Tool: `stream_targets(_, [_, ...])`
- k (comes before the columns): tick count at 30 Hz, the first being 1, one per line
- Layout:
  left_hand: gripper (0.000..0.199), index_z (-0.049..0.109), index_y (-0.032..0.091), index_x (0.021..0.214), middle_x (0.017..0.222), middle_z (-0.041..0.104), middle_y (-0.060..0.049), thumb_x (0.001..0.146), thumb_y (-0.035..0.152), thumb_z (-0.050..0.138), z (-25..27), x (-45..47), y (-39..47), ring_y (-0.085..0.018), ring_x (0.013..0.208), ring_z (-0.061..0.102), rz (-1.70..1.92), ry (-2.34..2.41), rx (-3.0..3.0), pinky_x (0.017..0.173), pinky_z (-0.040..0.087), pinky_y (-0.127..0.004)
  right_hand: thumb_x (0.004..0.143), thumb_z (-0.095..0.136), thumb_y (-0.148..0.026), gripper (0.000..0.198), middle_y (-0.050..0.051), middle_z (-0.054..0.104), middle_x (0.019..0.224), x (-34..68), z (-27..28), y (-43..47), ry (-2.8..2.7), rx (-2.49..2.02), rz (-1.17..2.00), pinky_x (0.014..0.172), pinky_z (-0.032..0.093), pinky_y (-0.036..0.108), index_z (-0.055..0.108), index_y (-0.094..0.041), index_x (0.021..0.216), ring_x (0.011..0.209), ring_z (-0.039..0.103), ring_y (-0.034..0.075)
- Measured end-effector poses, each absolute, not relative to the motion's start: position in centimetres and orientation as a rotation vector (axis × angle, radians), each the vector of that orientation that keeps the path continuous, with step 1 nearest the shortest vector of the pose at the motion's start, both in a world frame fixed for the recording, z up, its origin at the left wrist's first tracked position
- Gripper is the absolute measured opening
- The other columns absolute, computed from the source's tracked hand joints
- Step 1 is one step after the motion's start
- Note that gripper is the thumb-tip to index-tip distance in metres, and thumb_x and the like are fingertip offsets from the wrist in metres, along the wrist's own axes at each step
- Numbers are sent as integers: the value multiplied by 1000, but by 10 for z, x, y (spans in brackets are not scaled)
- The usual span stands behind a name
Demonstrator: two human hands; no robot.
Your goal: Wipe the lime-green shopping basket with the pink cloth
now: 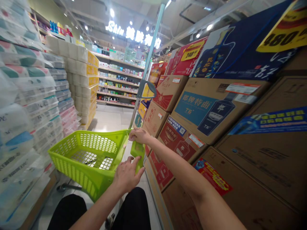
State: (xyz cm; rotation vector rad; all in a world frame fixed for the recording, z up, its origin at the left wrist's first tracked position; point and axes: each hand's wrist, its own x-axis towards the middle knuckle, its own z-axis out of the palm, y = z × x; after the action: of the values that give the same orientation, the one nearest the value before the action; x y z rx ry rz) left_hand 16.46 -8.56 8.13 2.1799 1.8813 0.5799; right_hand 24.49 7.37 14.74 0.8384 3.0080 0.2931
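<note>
A bright green plastic shopping cart (79, 179) with a perforated basket stands just ahead, tilted in my view. Nothing lies in its basket. My right hand (139, 135) has its fingers curled over the top of the green end panel (137, 149), at the corner beside a metal pole. Nearer to me, my left hand (128, 174) rests at the basket's near corner. Its fingers are spread, and the tips touch the same green panel. A grey loop-shaped handle (153, 89) sits on the pole above the right hand.
Stacked cardboard cartons (206, 108) line the right side closely. Wrapped paper packs (31, 83) and a pile of tissue rolls (81, 76) rise on the left. Pale floor tiles (111, 119) lead to stocked shelves (117, 78). My black-clad knees (134, 207) are below the cart.
</note>
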Motion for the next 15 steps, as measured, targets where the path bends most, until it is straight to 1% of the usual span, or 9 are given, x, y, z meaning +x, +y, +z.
stream_targets(1, [53, 43, 33, 137, 125, 56, -9, 93, 57, 27, 81, 165, -86, -27, 99, 63, 587, 1883, 2178, 90, 46, -44, 93, 58, -39, 36, 8, 59, 120, 246, 148, 73, 3014, 843, 291, 88, 53, 41, 57, -16, 121, 103, 61, 20])
stream_targets(2, [53, 43, 33, 137, 128, 54, -10, 93, 57, 27, 80, 165, -86, -27, 101, 63, 594, 1890, 2173, 91, 46, -44, 93, 58, -38, 35, 8, 59, 120, 247, 147, 71, 3011, 834, 283, 88, 52, 41, 57, -16, 120, 103, 61, 20])
stream_targets(5, [53, 40, 34, 140, 136, 48, -13, 92, 57, 30, 78, 165, -86, -29, 103, 63, 567, 1942, 2150, 91, 47, -45, 91, 58, -26, 15, 4, 62, 107, 244, 135, 61, 3038, 683, 216, 89, 46, 33, 68, -22, 101, 96, 58, 16])
stream_targets(7, [53, 38, 36, 141, 139, 43, -13, 92, 56, 32, 78, 165, -86, -29, 101, 63, 540, 1964, 2145, 89, 47, -45, 88, 57, -20, 15, 3, 61, 102, 243, 126, 59, 3078, 602, 162, 86, 42, 29, 71, -25, 91, 93, 55, 15])
stream_targets(9, [52, 39, 37, 140, 143, 39, -12, 92, 56, 32, 79, 165, -86, -28, 100, 63, 550, 1961, 2146, 90, 47, -44, 87, 57, -21, 15, 4, 60, 100, 243, 122, 65, 3113, 789, 126, 81, 41, 27, 72, -24, 87, 90, 53, 16])
stream_targets(12, [52, 42, 36, 139, 144, 38, -11, 92, 58, 31, 81, 165, -85, -27, 104, 63, 574, 1956, 2126, 93, 47, -44, 91, 54, -23, 17, 4, 59, 94, 250, 123, 85, 3079, 1294, 105, 72, 39, 24, 70, -20, 87, 81, 51, 14])
stream_targets(15, [53, 40, 38, 140, 142, 40, -11, 92, 59, 30, 82, 166, -87, -27, 106, 62, 550, 1955, 2112, 93, 47, -44, 93, 51, -23, 18, 4, 58, 89, 259, 126, 101, 3068, 1454, 112, 65, 38, 22, 68, -18, 91, 74, 49, 12])
